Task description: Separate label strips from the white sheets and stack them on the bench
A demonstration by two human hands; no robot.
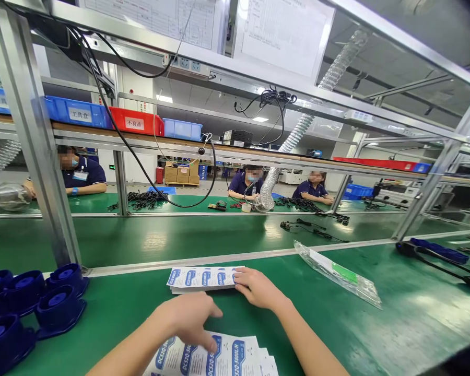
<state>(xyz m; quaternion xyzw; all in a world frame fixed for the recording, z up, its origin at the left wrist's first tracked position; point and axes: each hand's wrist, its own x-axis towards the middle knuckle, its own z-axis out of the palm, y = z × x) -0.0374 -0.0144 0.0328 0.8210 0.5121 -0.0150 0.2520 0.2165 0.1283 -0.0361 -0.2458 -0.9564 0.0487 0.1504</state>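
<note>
A stack of white label sheets with blue printing (204,278) lies flat across the green bench in front of me. My right hand (260,290) grips its right end, fingers over the top sheet and thumb at the front edge. Closer to me is a second pile of label sheets (237,355), fanned unevenly at its right side and marked DC52Q-5000L/H. My left hand (190,316) hovers over that pile with thumb and fingers apart, holding nothing. Its forearm and fingers hide part of the near sheets.
Dark blue round plastic parts (58,308) stand at left. A clear plastic bag (339,274) with a green-and-white insert lies right of the sheets. Black-and-blue parts (438,256) sit far right. A metal post (39,136) rises at left; co-workers (246,183) sit across the bench.
</note>
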